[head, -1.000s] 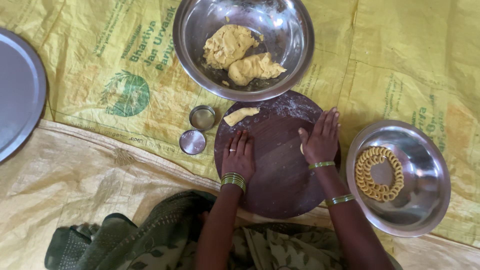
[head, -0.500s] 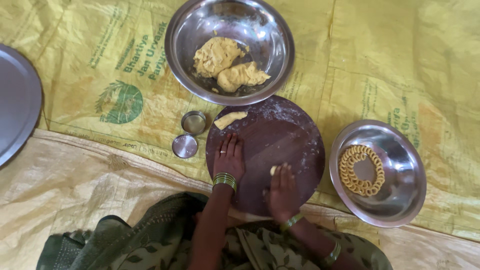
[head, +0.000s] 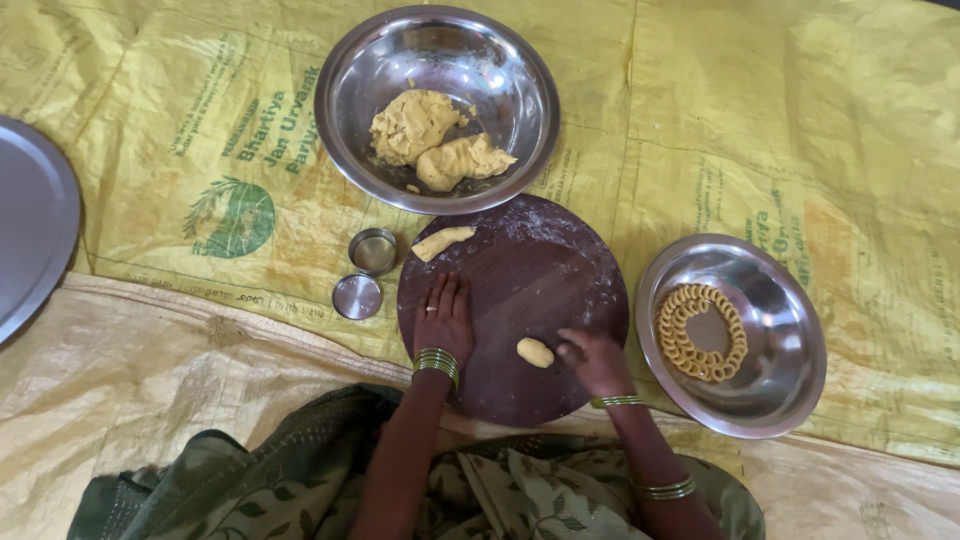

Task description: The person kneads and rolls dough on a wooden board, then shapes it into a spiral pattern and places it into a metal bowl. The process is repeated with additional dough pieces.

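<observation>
A round dark brown board [head: 540, 260], dusted with flour, lies in front of me. My left hand [head: 445, 318] rests flat on its left part, fingers together. My right hand [head: 592, 358] is at the board's lower right, fingers curled, its fingertips just beside a small yellow lump of dough [head: 535, 352] that lies on the board. A short roll of dough [head: 443, 242] lies at the board's upper left edge.
A steel bowl [head: 520, 70] with two big dough lumps [head: 435, 138] stands beyond the board. A steel bowl [head: 790, 390] at right holds ring-shaped dough pieces [head: 700, 332]. A small steel tin [head: 374, 250] and its lid [head: 357, 296] sit left of the board. A steel plate [head: 30, 220] lies far left on yellow sacking.
My right hand has drawn back from the board's upper right to its lower right. A small dough lump now lies beside its fingers. My left hand stayed flat on the board.
</observation>
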